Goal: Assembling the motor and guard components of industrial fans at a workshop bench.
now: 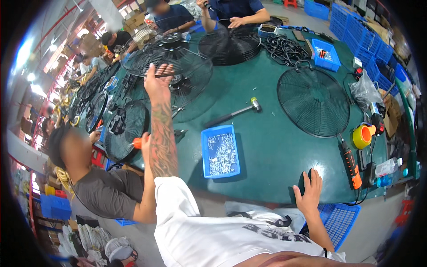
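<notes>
Green tabletop [271, 155] is spreading before you in a busy workshop, with blue crates [364, 35] standing at the far right and people working along the far side and the left. Your left arm is stretching out over the table, and your left hand [159, 82] is meeting the rim of a large wire guard [198, 66], palm showing and fingers slightly spread; you cannot tell from this view whether it is gripping the wire. That guard is sitting toward the table's far left, overlapping other round wire parts. Your right hand [308, 192] is hovering or resting at the near edge, holding nothing, its fingers and thumb standing apart.

Between your hands, a blue tray [222, 176] is holding loose silvery fasteners, and a hammer [233, 115] is lying just beyond it. Farther right, a black grille [313, 102] is lying flat, with an orange driver [351, 164] pointing toward its near edge. A yellow roll [362, 136] and a clear bottle [388, 167] are standing near the driver. Beyond the grille, another blue tray [326, 65] is sitting beside a tangled black heap [286, 50]. Stacked grilles [229, 46] are lying before a co-worker [240, 8] across the table. On your left, another co-worker [106, 191] is holding an orange tool [137, 143], partly hidden behind your forearm.
</notes>
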`<act>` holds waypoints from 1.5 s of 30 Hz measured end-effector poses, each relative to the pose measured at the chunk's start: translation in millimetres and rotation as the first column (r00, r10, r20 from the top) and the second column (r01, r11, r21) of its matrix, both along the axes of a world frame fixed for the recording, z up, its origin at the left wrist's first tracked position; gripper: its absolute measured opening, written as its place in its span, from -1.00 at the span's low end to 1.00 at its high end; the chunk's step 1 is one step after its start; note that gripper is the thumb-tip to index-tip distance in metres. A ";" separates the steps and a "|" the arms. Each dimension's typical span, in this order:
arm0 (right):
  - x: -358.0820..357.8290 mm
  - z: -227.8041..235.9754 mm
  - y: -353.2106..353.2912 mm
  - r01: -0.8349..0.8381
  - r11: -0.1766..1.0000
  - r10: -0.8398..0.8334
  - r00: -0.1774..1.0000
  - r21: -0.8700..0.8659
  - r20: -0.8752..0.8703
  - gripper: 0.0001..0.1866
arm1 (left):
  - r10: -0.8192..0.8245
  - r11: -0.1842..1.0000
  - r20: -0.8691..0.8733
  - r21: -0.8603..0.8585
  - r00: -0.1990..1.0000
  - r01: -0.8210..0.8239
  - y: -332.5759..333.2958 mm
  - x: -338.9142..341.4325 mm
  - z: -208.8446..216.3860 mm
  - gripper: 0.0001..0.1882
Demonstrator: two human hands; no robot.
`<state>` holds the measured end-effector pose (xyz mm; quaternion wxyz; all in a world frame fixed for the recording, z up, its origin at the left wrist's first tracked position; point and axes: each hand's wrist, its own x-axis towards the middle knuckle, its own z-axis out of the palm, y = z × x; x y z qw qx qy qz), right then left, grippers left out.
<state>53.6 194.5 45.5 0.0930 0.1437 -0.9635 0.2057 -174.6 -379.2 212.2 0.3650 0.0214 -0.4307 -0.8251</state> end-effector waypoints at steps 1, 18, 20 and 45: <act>-1.0 0.1 -0.7 0.013 1.000 -0.013 1.000 0.008 -0.019 -0.36 | 0.042 0.999 0.018 -0.012 0.999 -0.042 -12.0 -17.4 -0.8 -0.69; -7.1 1.7 -7.6 0.056 0.997 -0.058 0.998 0.044 0.038 -0.35 | 0.182 0.983 0.126 -0.027 0.975 -0.180 -191.9 -128.9 -76.5 -0.82; -8.2 1.0 -6.3 0.054 0.997 -0.056 0.997 0.047 0.048 -0.35 | 0.141 0.990 0.121 0.007 0.983 -0.143 -196.5 -129.3 -85.8 -0.83; -8.2 -1.6 -1.7 0.082 0.996 -0.083 0.996 0.024 0.023 -0.38 | 0.319 0.947 0.476 -0.132 0.819 -0.292 -158.9 -118.3 -101.7 -0.25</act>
